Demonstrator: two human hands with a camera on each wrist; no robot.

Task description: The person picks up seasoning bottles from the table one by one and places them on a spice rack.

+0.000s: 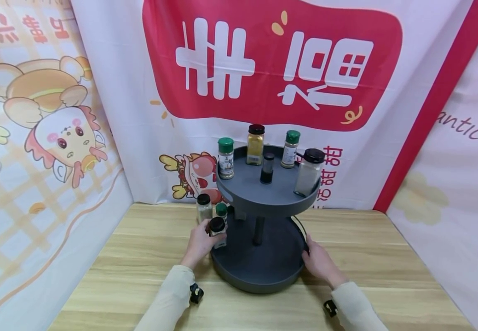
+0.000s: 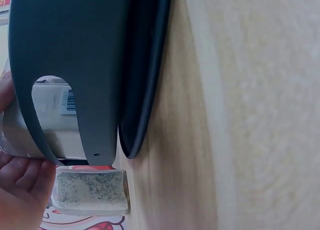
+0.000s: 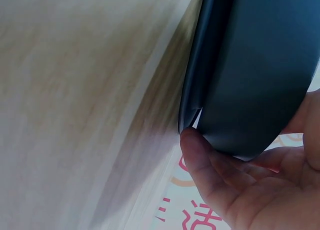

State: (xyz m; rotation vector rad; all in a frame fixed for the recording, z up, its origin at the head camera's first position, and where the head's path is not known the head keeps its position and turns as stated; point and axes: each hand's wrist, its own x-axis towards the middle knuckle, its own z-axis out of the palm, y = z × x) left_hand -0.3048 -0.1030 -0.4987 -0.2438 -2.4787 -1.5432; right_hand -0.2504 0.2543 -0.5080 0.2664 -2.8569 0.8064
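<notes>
A dark grey two-tier spice rack stands on the table. At the left of its lower tier, my left hand grips a black-capped spice jar. Through an oval cutout in the tier's wall, the left wrist view shows the jar's side with a barcode label. My right hand holds the lower tier's right rim; in the right wrist view its fingers lie against the outer wall. Near the left hand are a green-capped bottle and another black-capped jar, which stands outside the rack.
The upper tier carries a green-capped bottle, a yellow-filled jar, a small dark-based bottle, another green-capped bottle and a large black-capped jar. Printed cloths hang behind the wooden table and at both sides.
</notes>
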